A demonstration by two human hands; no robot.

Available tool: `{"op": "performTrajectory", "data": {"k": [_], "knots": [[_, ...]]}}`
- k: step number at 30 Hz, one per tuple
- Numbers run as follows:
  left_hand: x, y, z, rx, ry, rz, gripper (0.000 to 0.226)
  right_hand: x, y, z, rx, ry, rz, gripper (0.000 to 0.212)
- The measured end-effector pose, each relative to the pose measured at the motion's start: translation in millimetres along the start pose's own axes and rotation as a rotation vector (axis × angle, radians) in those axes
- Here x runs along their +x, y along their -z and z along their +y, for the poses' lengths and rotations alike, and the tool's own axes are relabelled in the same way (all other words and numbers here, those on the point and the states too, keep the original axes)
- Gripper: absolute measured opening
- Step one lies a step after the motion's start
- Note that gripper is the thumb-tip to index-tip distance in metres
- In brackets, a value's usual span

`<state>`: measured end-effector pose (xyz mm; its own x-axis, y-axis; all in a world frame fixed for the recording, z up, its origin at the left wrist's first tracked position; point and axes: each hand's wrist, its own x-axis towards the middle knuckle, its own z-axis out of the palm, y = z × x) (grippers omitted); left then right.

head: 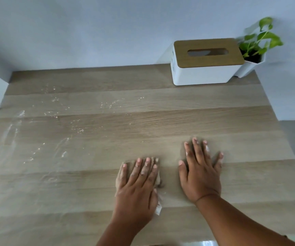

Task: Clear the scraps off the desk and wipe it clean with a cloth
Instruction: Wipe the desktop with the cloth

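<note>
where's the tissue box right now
In the head view the tissue box sits at the desk's far right, by the wall, with the potted plant right of it.

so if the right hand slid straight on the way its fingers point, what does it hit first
Probably the tissue box at the back of the desk. The right hand lies flat, fingers pointing up and slightly left; only bare wood shows between, though the exact line is uncertain.

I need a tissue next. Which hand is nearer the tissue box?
Right. The right hand lies flat almost directly in front of the tissue box; the left hand sits farther back and leftward.
</note>
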<state>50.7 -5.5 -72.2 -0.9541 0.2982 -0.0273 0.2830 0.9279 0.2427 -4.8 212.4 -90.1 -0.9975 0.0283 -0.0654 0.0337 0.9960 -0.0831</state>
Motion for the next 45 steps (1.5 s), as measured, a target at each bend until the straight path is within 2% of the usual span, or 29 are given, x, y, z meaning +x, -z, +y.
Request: {"op": "performTrajectory", "data": {"k": [4, 8, 10, 12, 17, 19, 21, 25, 28, 30, 31, 33, 37, 39, 41, 42, 45], "knots": [[3.5, 12.2, -31.7, 0.029, 0.177, -0.005, 0.066, -1.6, -3.4, 0.5, 0.005, -0.002, 0.018, 0.066], [58.0, 15.6, -49.5, 0.046, 0.470, -0.090, 0.072, -0.3, -3.6, 0.1, 0.003, -0.004, 0.011, 0.066], [90.6, 13.3, -47.6, 0.040, 0.528, -0.122, 0.076, -0.4, -3.2, 0.9, 0.003, -0.004, 0.005, 0.066], [113.2, 10.9, -36.7, 0.046, 0.443, -0.131, 0.075, -0.8, -2.8, 1.5, -0.002, -0.003, -0.003, 0.067], [96.5, -0.1, 0.4, 0.075, 0.034, -0.119, 0.069, -0.7, -2.6, 1.4, -0.002, -0.007, -0.001, 0.066], [69.4, -1.1, -3.0, 0.073, -0.043, -0.102, 0.068, -1.5, -2.7, 1.4, -0.004, 0.000, 0.014, 0.065], [44.4, 0.7, -19.7, 0.067, -0.024, -0.073, 0.069, -2.4, -2.9, 1.2, -0.004, 0.000, 0.018, 0.065], [39.4, 15.7, -60.6, 0.071, 0.258, -0.038, 0.069, -2.0, -3.4, 0.5, 0.009, -0.004, 0.019, 0.066], [79.3, 22.3, -74.1, 0.037, 0.586, -0.055, 0.078, -1.4, -3.7, 0.9, 0.004, -0.002, 0.013, 0.067], [115.0, 23.2, -72.5, 0.008, 0.710, -0.062, 0.080, -1.2, -4.1, 1.4, 0.005, 0.001, 0.018, 0.067], [132.6, 23.8, -69.2, 0.002, 0.708, -0.074, 0.080, -1.1, -3.9, 2.2, 0.004, 0.000, 0.022, 0.067], [157.1, 23.6, -59.6, 0.024, 0.582, -0.111, 0.078, -1.3, -4.5, 2.4, 0.004, 0.000, 0.026, 0.067], [148.8, 19.3, -41.7, 0.063, 0.098, -0.137, 0.073, -1.9, -3.2, 1.1, 0.007, -0.007, 0.020, 0.067], [124.3, 17.1, -47.4, 0.068, -0.069, -0.101, 0.067, -1.8, -0.7, -1.1, 0.009, -0.013, 0.009, 0.067], [105.3, 16.6, -66.1, 0.059, -0.068, -0.038, 0.062, -2.1, 0.8, -2.5, 0.020, -0.015, 0.010, 0.067], [102.0, 17.3, -77.4, 0.049, -0.001, -0.006, 0.062, -2.1, 0.4, -2.0, 0.024, -0.017, 0.017, 0.067], [114.1, 24.7, -106.5, 0.017, 0.379, 0.041, 0.066, -2.8, -2.0, -0.9, 0.025, -0.007, 0.048, 0.067]]}}
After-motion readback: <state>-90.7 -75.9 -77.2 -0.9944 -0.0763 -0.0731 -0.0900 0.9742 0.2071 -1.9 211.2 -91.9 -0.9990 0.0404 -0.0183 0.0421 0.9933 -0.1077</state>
